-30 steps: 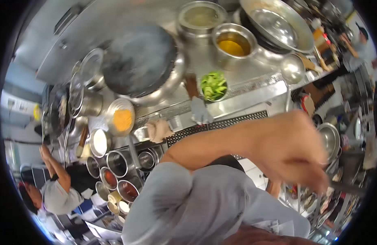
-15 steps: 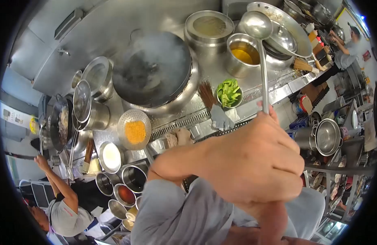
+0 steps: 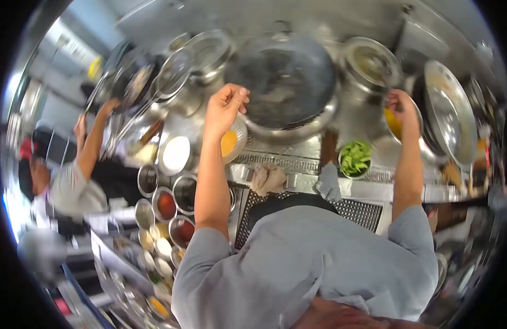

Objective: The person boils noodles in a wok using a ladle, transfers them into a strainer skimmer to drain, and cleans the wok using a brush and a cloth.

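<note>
My left hand (image 3: 226,109) is raised at the near left side of the black wok (image 3: 283,82), fingers curled and thumb drawn in, with nothing visible in it. The wok sits on its burner ring with a little dark liquid or residue inside and faint haze. My right hand (image 3: 403,107) is closed at the right, over the pot of yellow oil (image 3: 392,123). It seems to grip the ladle, whose blurred shaft (image 3: 387,79) runs toward the round pot (image 3: 369,61) behind; the ladle's bowl is unclear. A perforated strainer (image 3: 240,140) with orange-yellow food lies below my left hand.
A bowl of green vegetables (image 3: 355,158), a grey cloth (image 3: 328,181) and a beige cloth (image 3: 268,179) lie along the front edge. A large metal pan (image 3: 451,112) leans at right. Several seasoning pots (image 3: 165,205) stand at left, near a co-worker (image 3: 72,181) at another wok.
My hands have drawn apart from close before the camera to either side of the wok. The raised ladle has come down to the right. The view has shifted, and the steam is thinner.
</note>
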`<action>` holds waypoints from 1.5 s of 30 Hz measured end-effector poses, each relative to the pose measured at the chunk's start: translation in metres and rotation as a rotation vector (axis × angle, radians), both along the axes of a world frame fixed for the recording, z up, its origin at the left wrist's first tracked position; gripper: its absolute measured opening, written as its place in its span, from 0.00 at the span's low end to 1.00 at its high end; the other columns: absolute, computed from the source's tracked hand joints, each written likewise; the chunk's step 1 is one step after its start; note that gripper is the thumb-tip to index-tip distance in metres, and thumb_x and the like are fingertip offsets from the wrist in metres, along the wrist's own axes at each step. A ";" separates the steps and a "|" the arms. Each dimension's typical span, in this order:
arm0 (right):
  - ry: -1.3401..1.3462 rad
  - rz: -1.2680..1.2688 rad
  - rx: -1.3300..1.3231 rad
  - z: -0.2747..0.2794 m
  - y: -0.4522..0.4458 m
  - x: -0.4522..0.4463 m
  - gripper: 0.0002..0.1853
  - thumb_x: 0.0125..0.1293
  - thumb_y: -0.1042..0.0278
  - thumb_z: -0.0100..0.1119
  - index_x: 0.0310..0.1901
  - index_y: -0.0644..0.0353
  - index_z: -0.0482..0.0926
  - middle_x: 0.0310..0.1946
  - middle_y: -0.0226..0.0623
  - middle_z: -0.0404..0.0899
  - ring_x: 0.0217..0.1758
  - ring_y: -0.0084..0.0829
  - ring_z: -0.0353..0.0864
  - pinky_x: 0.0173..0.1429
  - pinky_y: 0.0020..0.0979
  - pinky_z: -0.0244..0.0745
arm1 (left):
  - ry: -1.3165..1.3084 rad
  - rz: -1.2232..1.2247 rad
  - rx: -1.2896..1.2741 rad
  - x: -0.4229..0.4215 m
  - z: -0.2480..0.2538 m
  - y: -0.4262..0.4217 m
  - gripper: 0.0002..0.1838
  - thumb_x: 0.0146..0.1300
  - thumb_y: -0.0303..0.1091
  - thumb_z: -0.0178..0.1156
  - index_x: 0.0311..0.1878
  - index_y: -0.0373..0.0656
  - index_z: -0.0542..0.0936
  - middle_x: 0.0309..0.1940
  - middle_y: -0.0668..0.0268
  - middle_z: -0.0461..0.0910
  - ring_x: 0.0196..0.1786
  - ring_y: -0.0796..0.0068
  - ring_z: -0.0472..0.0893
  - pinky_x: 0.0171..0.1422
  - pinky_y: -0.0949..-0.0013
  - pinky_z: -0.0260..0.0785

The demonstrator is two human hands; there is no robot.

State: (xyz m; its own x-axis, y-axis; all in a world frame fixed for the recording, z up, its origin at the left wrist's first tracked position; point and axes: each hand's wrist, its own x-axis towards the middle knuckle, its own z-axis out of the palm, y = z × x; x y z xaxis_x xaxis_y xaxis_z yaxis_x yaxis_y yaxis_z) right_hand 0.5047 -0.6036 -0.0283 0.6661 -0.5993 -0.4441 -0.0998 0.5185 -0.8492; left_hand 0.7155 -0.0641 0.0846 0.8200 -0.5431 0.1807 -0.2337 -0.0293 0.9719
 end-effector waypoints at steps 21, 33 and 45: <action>-0.466 0.176 0.525 0.127 0.280 -0.020 0.14 0.63 0.71 0.51 0.49 0.66 0.70 0.20 0.20 0.63 0.16 0.14 0.58 0.18 0.20 0.54 | 0.627 -0.094 -0.100 0.087 -0.108 -0.042 0.11 0.68 0.28 0.53 0.49 0.32 0.75 0.45 0.59 0.79 0.48 0.69 0.80 0.57 0.70 0.73; 0.067 0.290 -0.740 0.033 0.366 -0.057 0.29 0.57 0.67 0.56 0.61 0.63 0.65 0.29 0.43 0.77 0.20 0.31 0.77 0.24 0.32 0.71 | 0.559 -0.244 0.423 0.129 -0.167 -0.166 0.09 0.56 0.18 0.53 0.41 0.30 0.77 0.30 0.56 0.76 0.31 0.63 0.79 0.34 0.64 0.80; 0.875 0.076 -1.167 0.028 0.088 -0.031 0.24 0.58 0.67 0.52 0.56 0.68 0.68 0.33 0.59 0.82 0.40 0.51 0.84 0.46 0.49 0.77 | 0.129 -0.075 0.416 0.139 -0.086 -0.077 0.13 0.71 0.38 0.52 0.42 0.37 0.77 0.21 0.68 0.75 0.17 0.83 0.71 0.19 0.79 0.61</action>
